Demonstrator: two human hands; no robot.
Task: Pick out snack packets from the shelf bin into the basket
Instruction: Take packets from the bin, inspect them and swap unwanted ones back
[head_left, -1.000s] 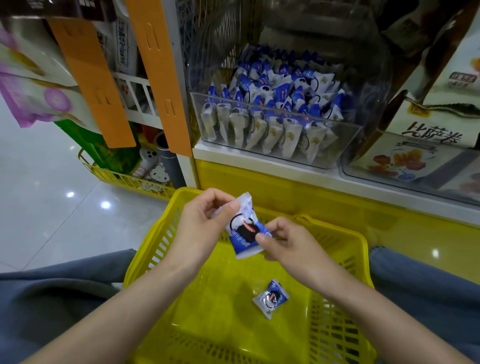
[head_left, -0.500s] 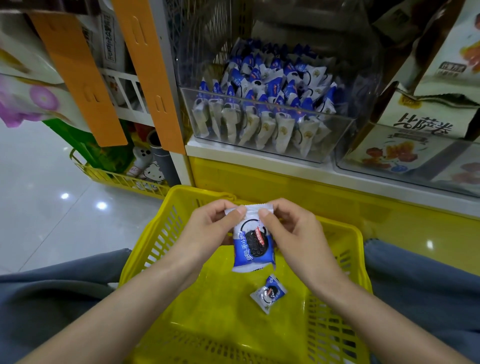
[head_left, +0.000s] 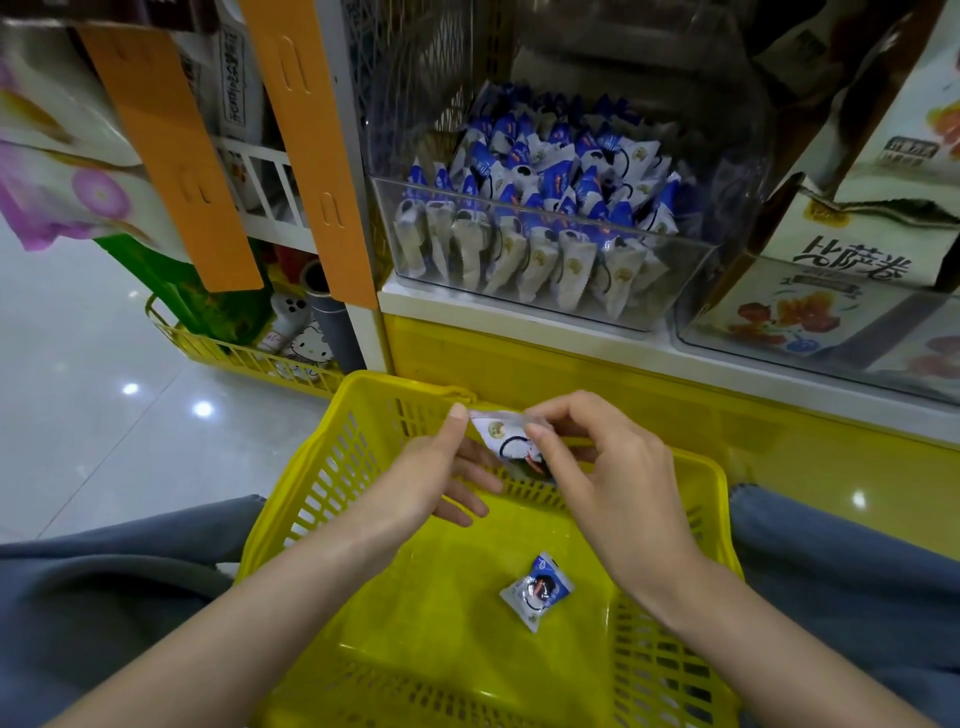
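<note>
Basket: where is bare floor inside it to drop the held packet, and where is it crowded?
The basket floor is bare left of the lone packet, up to the left wall, and toward the near rim. The far end is crowded: left hand and right hand pinch the held packet over it.

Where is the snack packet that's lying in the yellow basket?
In the head view, the loose packet lies on the floor of the yellow basket, right of centre, beside the right hand's wrist and apart from the held packet above.
</note>
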